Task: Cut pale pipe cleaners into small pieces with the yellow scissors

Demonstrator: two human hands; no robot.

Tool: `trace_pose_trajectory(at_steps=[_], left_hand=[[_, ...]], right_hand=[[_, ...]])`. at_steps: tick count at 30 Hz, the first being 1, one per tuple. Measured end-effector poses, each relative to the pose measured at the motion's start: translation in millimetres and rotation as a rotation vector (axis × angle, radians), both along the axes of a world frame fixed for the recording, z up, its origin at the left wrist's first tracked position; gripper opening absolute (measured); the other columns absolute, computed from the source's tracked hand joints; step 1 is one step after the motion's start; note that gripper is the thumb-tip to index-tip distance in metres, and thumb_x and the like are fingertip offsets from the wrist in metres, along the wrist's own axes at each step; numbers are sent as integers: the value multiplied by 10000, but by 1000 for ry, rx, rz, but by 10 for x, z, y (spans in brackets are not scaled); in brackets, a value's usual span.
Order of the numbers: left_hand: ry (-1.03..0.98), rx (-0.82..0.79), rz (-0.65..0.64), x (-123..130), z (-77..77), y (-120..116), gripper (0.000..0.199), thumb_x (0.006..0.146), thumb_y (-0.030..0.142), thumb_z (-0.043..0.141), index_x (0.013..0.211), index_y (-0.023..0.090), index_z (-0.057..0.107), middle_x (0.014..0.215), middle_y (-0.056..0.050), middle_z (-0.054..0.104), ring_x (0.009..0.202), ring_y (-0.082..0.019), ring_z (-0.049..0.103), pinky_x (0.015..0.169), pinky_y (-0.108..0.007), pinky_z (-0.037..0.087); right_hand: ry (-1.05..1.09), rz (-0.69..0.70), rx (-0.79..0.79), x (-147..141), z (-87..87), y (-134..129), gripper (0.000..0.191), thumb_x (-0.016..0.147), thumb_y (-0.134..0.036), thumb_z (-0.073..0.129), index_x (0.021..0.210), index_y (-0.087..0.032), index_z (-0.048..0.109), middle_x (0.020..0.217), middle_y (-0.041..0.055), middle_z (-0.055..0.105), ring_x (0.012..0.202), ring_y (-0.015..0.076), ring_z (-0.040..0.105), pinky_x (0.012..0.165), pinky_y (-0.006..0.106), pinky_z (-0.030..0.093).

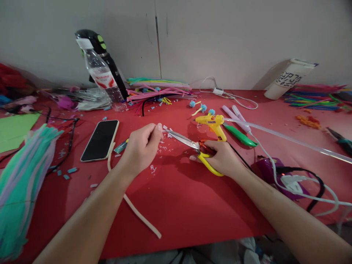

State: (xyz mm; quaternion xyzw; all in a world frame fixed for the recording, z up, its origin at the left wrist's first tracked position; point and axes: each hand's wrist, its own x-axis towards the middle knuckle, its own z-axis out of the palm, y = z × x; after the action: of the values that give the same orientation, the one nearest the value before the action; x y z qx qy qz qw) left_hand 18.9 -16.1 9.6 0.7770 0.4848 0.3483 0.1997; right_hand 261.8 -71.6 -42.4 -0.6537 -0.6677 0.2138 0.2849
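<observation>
My left hand is closed in a pinch over the red table, at the tips of the scissors. Whatever lies between its thumb and finger is too small to make out, though a pale pink bit shows beside them. In my right hand are scissors with yellow and red handles, their blades pointing left and nearly together. Small pink scraps lie below the blades. A cream strip passes under my left forearm. Just behind my right hand stands a yellow glue gun.
A phone and teal pipe cleaners lie left; a bottle stands behind. Pink pipe cleaners and blue pompoms are at the back. A green-handled tool and purple power block with cables sit right.
</observation>
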Motion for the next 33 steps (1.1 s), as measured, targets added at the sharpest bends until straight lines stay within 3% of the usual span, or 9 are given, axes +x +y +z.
trace_pose_trajectory(at_steps=[23, 33], left_hand=[[-17, -21, 3, 12, 2, -13, 388, 992, 359, 393, 651, 183, 450, 542, 37, 412, 514, -95, 398, 538, -260, 327], [-3, -28, -10, 12, -1, -4, 389, 986, 378, 396, 654, 186, 459, 539, 34, 421, 513, -100, 402, 527, -258, 332]], right_hand=[[-12, 0, -4, 5, 36, -17, 531, 643, -485, 779, 610, -200, 332, 570, -70, 250, 566, 82, 216, 471, 231, 196], [34, 9, -26, -1, 44, -15, 584, 638, -567, 766, 591, -204, 311, 578, -62, 239, 579, 90, 209, 471, 239, 196]])
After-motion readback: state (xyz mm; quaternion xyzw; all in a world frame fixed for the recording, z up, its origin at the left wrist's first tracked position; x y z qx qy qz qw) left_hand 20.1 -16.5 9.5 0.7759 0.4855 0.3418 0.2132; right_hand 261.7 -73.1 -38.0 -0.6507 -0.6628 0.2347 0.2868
